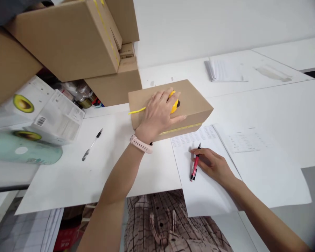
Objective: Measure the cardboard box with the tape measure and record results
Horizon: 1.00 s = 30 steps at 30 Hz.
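My left hand (pixel 159 110), with a pink watch strap at the wrist, lies over a closed cardboard box (pixel 191 94). Its fingers curl round a yellow tape measure (pixel 175 105) on the box top. A strip of yellow tape sticks out to the left of that hand. On the right, my right hand (pixel 214 162) has its fingers closed about a red pen (pixel 195 165), above a printed sheet (pixel 193 196). The pen's black tip points toward the box. The palm side of both hands is hidden.
Large cardboard boxes (pixel 60 42) are stacked at back left. White avocado-print cartons (pixel 65 115) and a mint bottle (pixel 39 148) stand at the left. A clear pen (pixel 92 144) lies on the white table (pixel 107 175). A paper stack (pixel 224 69) lies farther back.
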{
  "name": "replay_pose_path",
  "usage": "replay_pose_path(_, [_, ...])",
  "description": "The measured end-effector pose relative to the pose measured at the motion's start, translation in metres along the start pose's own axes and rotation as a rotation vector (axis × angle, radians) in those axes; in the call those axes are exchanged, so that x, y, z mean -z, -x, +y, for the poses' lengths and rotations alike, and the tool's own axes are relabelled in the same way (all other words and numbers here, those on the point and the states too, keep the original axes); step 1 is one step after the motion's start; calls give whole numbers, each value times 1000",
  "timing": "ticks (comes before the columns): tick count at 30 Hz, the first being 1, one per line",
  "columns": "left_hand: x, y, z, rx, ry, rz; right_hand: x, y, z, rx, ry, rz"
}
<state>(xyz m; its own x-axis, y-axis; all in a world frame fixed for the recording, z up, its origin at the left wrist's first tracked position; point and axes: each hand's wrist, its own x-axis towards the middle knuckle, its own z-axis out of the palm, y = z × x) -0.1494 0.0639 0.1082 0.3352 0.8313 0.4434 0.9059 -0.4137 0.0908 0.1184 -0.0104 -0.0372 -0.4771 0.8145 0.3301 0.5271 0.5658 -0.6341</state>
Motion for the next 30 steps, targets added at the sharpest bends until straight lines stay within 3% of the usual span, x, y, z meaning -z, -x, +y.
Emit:
replay_pose_path(8, [-30,-48,17,-41,62,-45,0,-9,-8,50,-121,-86])
replay_pose_path(11, [-28,-42,20,-60,79,-17,0,-7,-13,21,-89,-38])
replay_pose_path(13, [-24,-18,28,-95,89,100,1,-5,-16,-82,-23,137])
replay_pose_path(15, [-25,23,40,-141,142,225,1,-5,-18,-286,26,372])
replay_pose_path(16, [-29,46,47,-146,190,223,1,-6,-18,-391,26,469])
replay_pose_path(18, [-40,94,56,-231,276,52,0,-10,-15,-520,-31,580])
replay_pose_path(21, [-58,148,62,-248,261,-328,-2,-14,-10,-503,-160,621])
replay_pose_path(23, [-65,167,64,-222,218,-457,-3,-15,-8,-440,-193,640])
replay_pose_path(25, [-65,173,65,-199,186,-501,-4,-16,-9,-359,-197,604])
replay_pose_path(30, [-51,176,75,-166,127,-509,-7,-26,-20,-264,-415,155])
